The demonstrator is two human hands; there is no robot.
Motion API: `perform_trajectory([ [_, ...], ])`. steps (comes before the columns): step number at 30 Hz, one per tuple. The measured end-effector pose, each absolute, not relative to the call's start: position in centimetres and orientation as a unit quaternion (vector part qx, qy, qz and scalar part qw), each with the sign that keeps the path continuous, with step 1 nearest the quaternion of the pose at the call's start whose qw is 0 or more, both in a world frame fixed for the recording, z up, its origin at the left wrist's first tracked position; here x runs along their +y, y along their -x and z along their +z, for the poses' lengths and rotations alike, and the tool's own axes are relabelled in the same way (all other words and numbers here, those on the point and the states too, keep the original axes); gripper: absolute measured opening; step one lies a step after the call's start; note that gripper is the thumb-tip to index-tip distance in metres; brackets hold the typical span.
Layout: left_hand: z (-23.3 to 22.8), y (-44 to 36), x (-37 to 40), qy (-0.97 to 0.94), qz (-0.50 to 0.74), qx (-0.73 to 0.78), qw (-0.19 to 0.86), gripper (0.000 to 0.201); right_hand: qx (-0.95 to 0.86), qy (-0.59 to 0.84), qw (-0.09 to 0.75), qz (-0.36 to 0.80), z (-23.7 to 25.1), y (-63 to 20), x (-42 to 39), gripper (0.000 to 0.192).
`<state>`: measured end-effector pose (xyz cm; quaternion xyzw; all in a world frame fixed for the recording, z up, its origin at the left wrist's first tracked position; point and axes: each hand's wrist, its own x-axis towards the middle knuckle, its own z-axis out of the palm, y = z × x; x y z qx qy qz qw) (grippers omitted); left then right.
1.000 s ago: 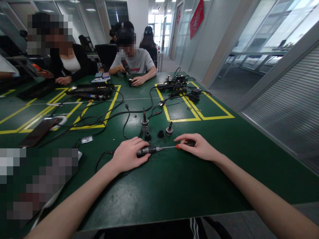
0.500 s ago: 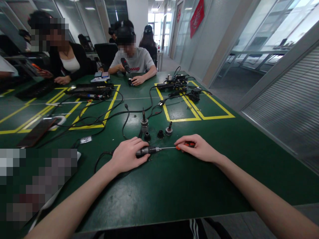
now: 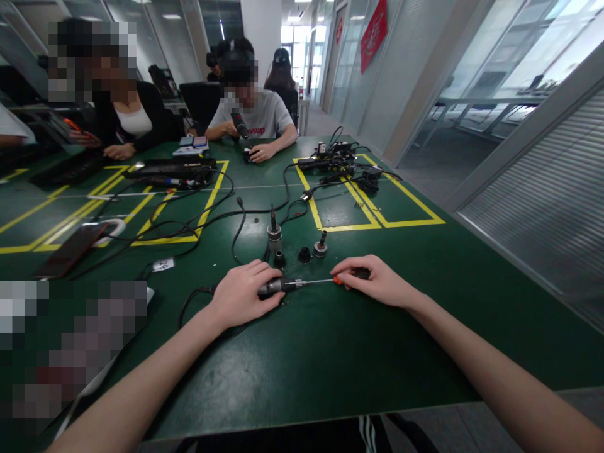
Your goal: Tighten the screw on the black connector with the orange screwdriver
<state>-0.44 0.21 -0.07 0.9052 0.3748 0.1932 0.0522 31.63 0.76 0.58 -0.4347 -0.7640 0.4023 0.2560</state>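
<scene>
Green table (image 3: pixel 330 352), left hand (image 3: pixel 240 292) hiding tool body (image 3: pixel 276 287), screwdriver handle (image 3: pixel 352 275) mostly covered

grey T-shirt (image 3: pixel 264 119) — red letters "ssup", partly hidden | red banner (image 3: pixel 372 34) — unreadable
</scene>
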Motion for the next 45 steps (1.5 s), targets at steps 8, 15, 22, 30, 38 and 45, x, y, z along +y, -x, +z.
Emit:
perform_trajectory([
  [8, -0.12, 0.41, 0.27, -0.905, 0.195, 0.375, 0.048, 0.021, -0.776, 0.445, 0.257, 0.367, 0.26, -31.31, 0.85, 0.038],
  [15, -0.21, 0.45, 0.27, -0.906, 0.194, 0.375, 0.043, 0.021, -0.753, 0.451, 0.271, 0.396, 0.34, -31.24, 0.79, 0.039],
  [22, -0.19, 0.43, 0.24, -0.904, 0.194, 0.378, 0.05, 0.021, -0.727, 0.458, 0.321, 0.399, 0.24, -31.41, 0.93, 0.041],
  [30, -0.12, 0.44, 0.26, -0.903, 0.196, 0.378, 0.052, 0.021, -0.739, 0.478, 0.277, 0.386, 0.29, -31.12, 0.75, 0.041],
  [38, -0.22, 0.54, 0.28, -0.905, 0.196, 0.375, 0.052, 0.021, -0.718, 0.459, 0.32, 0.413, 0.27, -31.33, 0.92, 0.04],
  [45, -0.19, 0.51, 0.24, -0.904, 0.194, 0.376, 0.053, 0.021, -0.736, 0.474, 0.261, 0.406, 0.44, -31.4, 0.66, 0.049],
])
